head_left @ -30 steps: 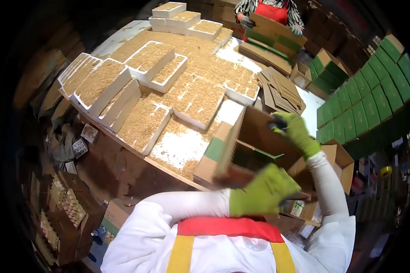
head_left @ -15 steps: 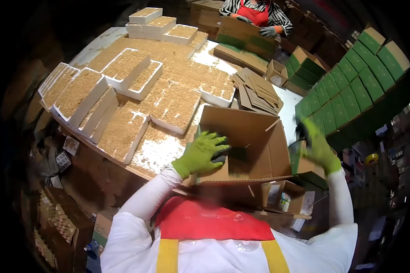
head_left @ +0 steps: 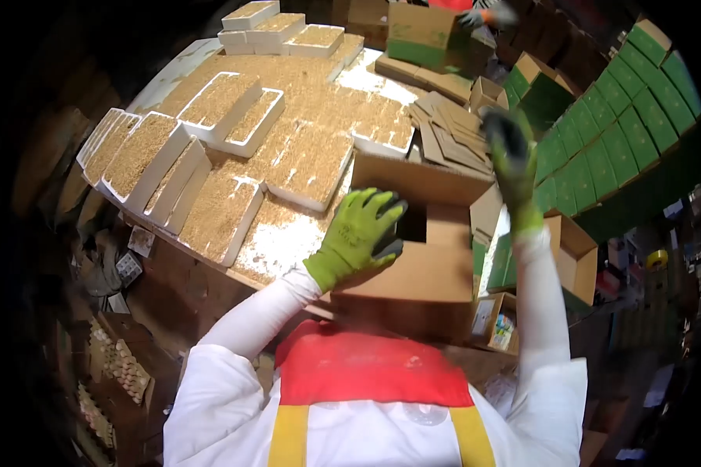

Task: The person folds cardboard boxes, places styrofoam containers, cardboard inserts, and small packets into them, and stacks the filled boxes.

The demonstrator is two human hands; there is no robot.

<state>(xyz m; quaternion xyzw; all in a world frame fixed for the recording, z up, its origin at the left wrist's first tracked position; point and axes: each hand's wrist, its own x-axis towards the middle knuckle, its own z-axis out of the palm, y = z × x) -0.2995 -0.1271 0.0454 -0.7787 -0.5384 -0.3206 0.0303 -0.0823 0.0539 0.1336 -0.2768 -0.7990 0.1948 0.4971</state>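
Observation:
A cardboard box (head_left: 413, 271) stands at the table's front edge, its near and right flaps folded inward and its far flap raised. My left hand (head_left: 360, 233), in a green glove with dark fingertips, rests on the box's left side with the fingers spread. Beyond the box's right corner, my right hand (head_left: 512, 152) is raised near the flat cardboard pieces (head_left: 448, 128). It is smeared by motion, and its fingers cannot be made out. White trays (head_left: 308, 167) filled with brown grains sit on the table left of the box.
Stacked green boxes (head_left: 607, 144) stand at the right. A co-worker's gloved hand (head_left: 475, 17) is beside another box (head_left: 420, 35) at the far side. An open box (head_left: 575, 261) lies right of my right arm. Egg trays (head_left: 121, 362) are low at the left.
My right hand has moved forward and up. The box's near and right flaps now lie folded in over its opening. My left hand has stayed at its left side, fingers spread.

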